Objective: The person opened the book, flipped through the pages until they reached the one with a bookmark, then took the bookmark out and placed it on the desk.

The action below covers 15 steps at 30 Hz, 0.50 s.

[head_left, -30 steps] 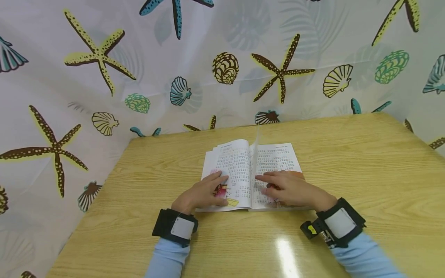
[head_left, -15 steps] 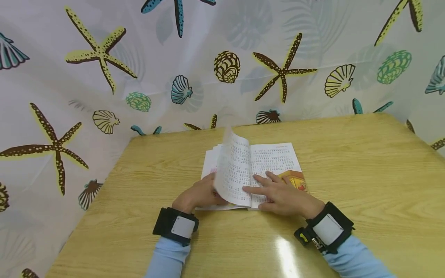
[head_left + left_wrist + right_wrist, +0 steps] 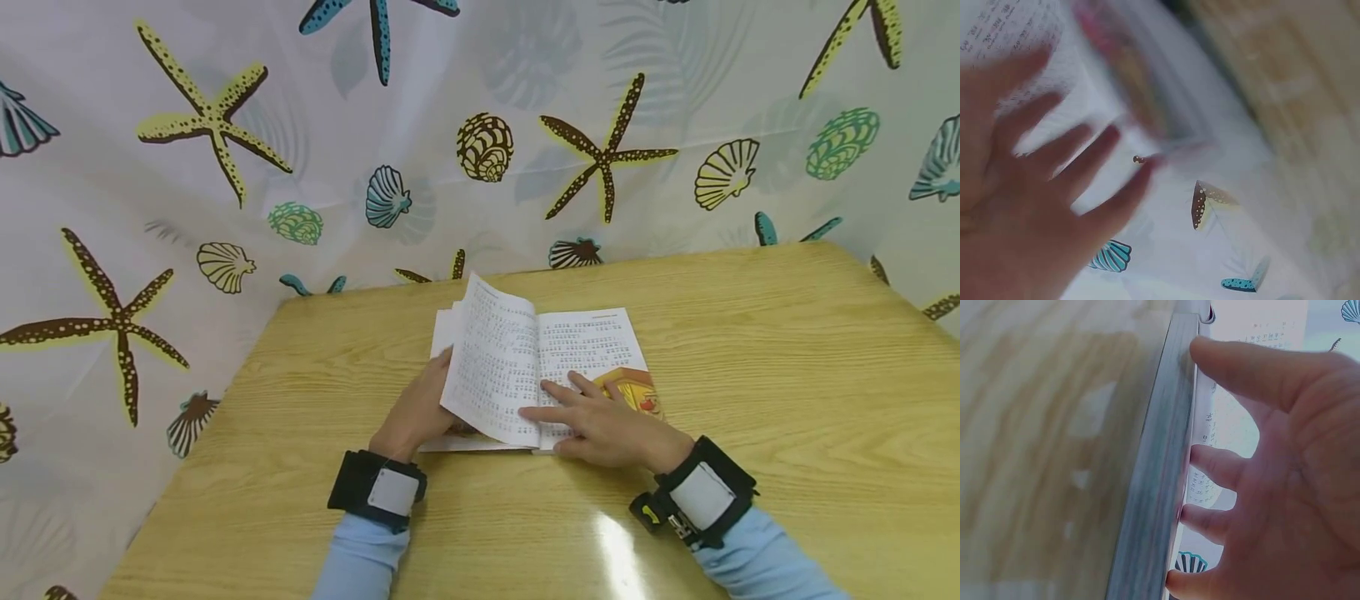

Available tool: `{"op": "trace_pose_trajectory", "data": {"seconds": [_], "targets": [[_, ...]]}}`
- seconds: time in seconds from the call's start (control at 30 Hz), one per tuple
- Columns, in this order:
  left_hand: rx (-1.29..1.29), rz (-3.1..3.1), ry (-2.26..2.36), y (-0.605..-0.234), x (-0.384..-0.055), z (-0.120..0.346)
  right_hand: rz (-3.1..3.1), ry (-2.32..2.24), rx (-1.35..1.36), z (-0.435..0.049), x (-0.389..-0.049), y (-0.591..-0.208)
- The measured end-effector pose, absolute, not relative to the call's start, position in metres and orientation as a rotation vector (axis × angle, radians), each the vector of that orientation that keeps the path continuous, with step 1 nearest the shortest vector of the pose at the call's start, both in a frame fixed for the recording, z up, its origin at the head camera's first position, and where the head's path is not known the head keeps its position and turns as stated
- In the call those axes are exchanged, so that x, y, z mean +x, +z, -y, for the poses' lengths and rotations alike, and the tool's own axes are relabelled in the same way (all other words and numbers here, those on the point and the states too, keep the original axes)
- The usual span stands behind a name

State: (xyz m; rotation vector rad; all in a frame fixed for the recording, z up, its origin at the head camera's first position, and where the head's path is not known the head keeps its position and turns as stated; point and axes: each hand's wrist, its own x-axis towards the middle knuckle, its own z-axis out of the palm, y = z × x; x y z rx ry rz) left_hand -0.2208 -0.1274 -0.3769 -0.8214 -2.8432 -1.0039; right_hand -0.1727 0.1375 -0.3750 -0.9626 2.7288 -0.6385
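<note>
An open book (image 3: 588, 337) with printed text lies on the table, a coloured picture at the lower part of its right page. One loose page (image 3: 491, 362) stands lifted and curved over the left half. My left hand (image 3: 414, 408) reaches in at the left side, its fingertips hidden behind that page in the head view. In the left wrist view its fingers (image 3: 1116, 203) are spread and blurred. My right hand (image 3: 618, 425) rests on the right page with fingers spread. The right wrist view shows its thumb and fingertips at the book's thick edge (image 3: 1154, 462).
The wooden table (image 3: 765, 333) extends on both sides of the book and in front of it. Behind hangs a white cloth (image 3: 435, 83) printed with starfish and shells. Black straps (image 3: 378, 490) with white patches circle both wrists.
The page has swung from upright at the spine over to the left. My right hand has moved slightly left and flattened on the right page; my left fingers have gone behind the turning page.
</note>
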Motion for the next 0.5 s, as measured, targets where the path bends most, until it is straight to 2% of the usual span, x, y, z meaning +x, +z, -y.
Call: {"op": "trace_pose_trajectory", "data": {"seconds": [0.1,0.23,0.5], "targets": [[-0.667,2.708,-0.862,-0.3743,-0.2223,0.1231,-2.724,-0.641,-0.956,-0.1378,-0.1731,-0.375],[-0.534,2.608,-0.946,-0.3718,-0.2244,0.1202,-2.723,-0.632,-0.953,-0.1374,-0.1732,-0.3742],[-0.596,2.605,-0.89,-0.371,-0.2247,0.1224,-2.719,-0.634,-0.953,-0.1377,-0.1733,-0.3742]]}}
